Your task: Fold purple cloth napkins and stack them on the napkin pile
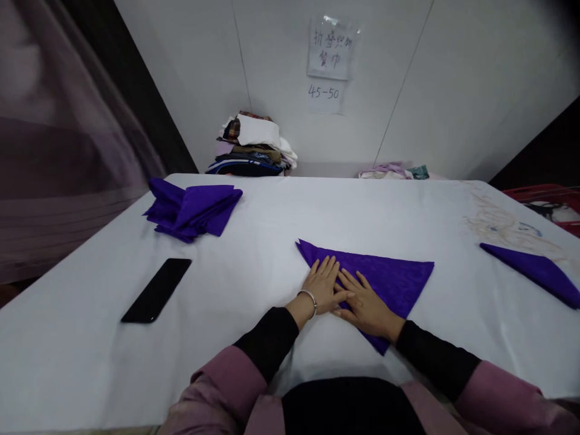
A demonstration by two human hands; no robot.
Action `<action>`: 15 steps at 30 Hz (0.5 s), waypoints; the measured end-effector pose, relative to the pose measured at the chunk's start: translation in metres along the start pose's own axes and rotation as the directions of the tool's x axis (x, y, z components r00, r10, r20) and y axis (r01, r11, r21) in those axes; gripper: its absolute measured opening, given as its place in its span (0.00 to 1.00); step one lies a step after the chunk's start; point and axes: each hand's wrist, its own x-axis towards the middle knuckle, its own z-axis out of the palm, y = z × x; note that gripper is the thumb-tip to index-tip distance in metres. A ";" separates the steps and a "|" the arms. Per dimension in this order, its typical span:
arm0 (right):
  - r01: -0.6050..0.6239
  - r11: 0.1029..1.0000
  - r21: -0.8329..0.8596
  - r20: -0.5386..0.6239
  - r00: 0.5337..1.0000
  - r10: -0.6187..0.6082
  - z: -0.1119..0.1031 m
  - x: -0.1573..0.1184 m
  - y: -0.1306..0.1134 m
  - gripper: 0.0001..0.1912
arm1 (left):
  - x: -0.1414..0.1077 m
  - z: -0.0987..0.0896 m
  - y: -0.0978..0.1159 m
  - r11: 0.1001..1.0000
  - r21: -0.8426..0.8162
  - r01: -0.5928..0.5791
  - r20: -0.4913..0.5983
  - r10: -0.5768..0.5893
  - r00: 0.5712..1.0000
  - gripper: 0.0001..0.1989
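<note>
A purple cloth napkin [399, 284], folded into a triangle, lies on the white tablecloth in front of me. My left hand [322, 285] rests flat on its left edge, fingers stretched out and pointing away from me. Right beside it, my right hand [368, 307] lies flat on the napkin with fingers extended toward the left. The two hands touch or overlap at the thumbs. One corner of the napkin points toward me below my right wrist; part of its near left edge is hidden under the hands.
A loose pile of purple napkins [194, 208] sits at the back left, above a black phone [156, 290]. Another folded purple napkin [534, 275] lies at the right. Stacked clothes [254, 145] stand behind the table [254, 362]. A handwritten paper sign [330, 54] hangs on the wall.
</note>
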 end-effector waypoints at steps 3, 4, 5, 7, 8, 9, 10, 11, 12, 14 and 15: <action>0.004 1.000 -0.022 -0.005 1.000 -0.004 0.001 -0.001 0.001 0.36 | 0.002 -0.003 -0.009 0.997 0.022 0.071 0.015 -0.072 0.997 0.39; 0.009 1.000 -0.029 -0.002 1.000 -0.009 0.001 -0.001 0.001 0.36 | 0.003 -0.005 -0.013 0.995 0.028 0.099 0.018 -0.100 0.995 0.38; 0.014 0.999 -0.034 0.001 1.000 -0.014 0.000 -0.001 0.001 0.35 | 0.004 -0.007 -0.016 0.990 0.034 0.134 0.020 -0.135 0.991 0.38; 0.022 0.999 -0.038 0.002 1.000 -0.022 0.000 -0.001 0.001 0.35 | 0.006 -0.011 -0.025 0.975 0.049 0.219 0.019 -0.220 0.975 0.38; 0.021 0.999 -0.038 -0.002 1.000 -0.021 0.000 0.000 0.001 0.35 | 0.007 -0.013 -0.031 0.963 0.059 0.262 0.017 -0.263 0.965 0.39; 0.018 0.999 -0.037 -0.004 1.000 -0.018 -0.001 0.000 0.001 0.35 | 0.009 -0.015 -0.038 0.950 0.070 0.303 0.013 -0.305 0.952 0.40; 0.013 0.999 -0.036 -0.006 1.000 -0.013 -0.001 0.000 0.001 0.35 | 0.010 -0.017 -0.044 0.937 0.080 0.341 0.005 -0.343 0.939 0.41; 0.009 0.999 -0.034 -0.002 1.000 -0.009 -0.001 0.000 0.001 0.35 | 0.012 -0.019 -0.051 0.922 0.090 0.377 -0.004 -0.379 0.926 0.42; 0.006 1.000 -0.030 0.004 1.000 -0.006 -0.001 0.000 0.000 0.35 | 0.013 -0.020 -0.057 0.906 0.097 0.411 -0.012 -0.412 0.911 0.42; 0.004 1.000 -0.018 0.016 1.000 -0.004 -0.002 0.000 0.000 0.35 | 0.016 -0.024 -0.068 0.876 0.104 0.471 -0.023 -0.471 0.882 0.42; 0.002 1.000 -0.009 0.022 1.000 -0.002 -0.003 0.000 0.000 0.35 | 0.017 -0.025 -0.072 0.864 0.104 0.492 -0.028 -0.492 0.870 0.41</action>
